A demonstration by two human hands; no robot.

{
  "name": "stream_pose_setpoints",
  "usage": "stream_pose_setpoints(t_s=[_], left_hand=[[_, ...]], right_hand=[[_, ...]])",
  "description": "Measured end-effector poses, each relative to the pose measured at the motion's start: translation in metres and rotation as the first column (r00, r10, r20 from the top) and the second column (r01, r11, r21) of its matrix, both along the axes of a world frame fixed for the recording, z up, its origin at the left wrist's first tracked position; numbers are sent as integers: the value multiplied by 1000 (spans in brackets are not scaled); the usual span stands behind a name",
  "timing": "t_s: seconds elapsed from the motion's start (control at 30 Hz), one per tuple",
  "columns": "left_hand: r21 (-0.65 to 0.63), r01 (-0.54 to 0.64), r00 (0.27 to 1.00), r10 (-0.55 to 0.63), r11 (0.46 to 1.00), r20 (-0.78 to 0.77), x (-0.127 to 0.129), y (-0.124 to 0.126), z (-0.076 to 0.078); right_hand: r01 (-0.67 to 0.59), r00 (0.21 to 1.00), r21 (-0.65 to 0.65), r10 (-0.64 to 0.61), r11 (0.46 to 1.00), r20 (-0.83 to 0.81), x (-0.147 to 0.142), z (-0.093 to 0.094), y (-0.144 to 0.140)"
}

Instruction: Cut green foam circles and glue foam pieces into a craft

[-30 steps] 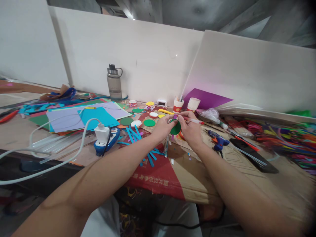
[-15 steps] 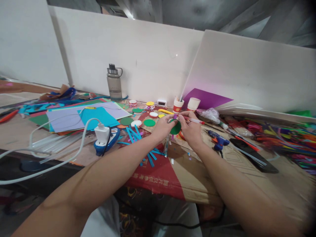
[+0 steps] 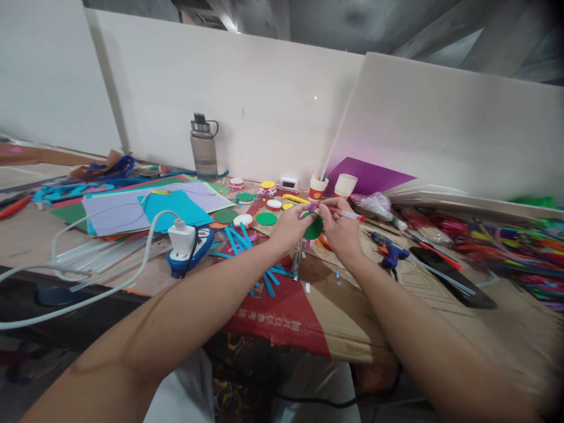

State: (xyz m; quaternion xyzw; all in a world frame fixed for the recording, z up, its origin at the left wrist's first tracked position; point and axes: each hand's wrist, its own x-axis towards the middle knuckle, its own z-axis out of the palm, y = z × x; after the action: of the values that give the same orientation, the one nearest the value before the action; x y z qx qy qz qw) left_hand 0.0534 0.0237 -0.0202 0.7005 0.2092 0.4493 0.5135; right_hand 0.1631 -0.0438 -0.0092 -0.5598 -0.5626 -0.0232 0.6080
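Between my two hands is a green paper disc [image 3: 313,227], held above the table. My left hand [image 3: 291,225] is closed on its left edge. My right hand [image 3: 342,229] is closed at the upper right side of the disc, with a red-ended pen [image 3: 350,214] held in it and pointing right. A small purple strip [image 3: 313,207] shows at the top of the disc, between the fingertips. Blue paper strips [image 3: 271,281] lie loose to the left below my left hand. Near them are another green disc [image 3: 267,219] and a white round piece [image 3: 243,221].
A water bottle [image 3: 204,150] stands at the back left, behind coloured paper sheets [image 3: 117,212]. A power strip [image 3: 190,252] with a plugged-in charger sits at the left. On the right are a blue glue gun [image 3: 390,251] and bundles of coloured strips [image 3: 524,252]. Paper cups [image 3: 345,185] stand behind.
Almost nothing differs. Both hands keep their places on the green disc, and the fingers and purple strip have shifted only very slightly.
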Motion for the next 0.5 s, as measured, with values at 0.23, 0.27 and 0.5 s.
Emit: stream_pose_setpoints(t_s=[0.23,0.27,0.5], left_hand=[[-17,-7,1000,7,1000,20,0,1,-1],[-19,-8,1000,8,1000,20,0,1,-1],[6,-20,1000,20,1000,5,0,2,-3]], right_hand=[[9,1000,-4,-9,1000,-7,-2,3,-2],[10,1000,-5,-10,1000,-7,-3,3,-2],[26,1000,-6,-26,1000,-6,-3,3,-2]])
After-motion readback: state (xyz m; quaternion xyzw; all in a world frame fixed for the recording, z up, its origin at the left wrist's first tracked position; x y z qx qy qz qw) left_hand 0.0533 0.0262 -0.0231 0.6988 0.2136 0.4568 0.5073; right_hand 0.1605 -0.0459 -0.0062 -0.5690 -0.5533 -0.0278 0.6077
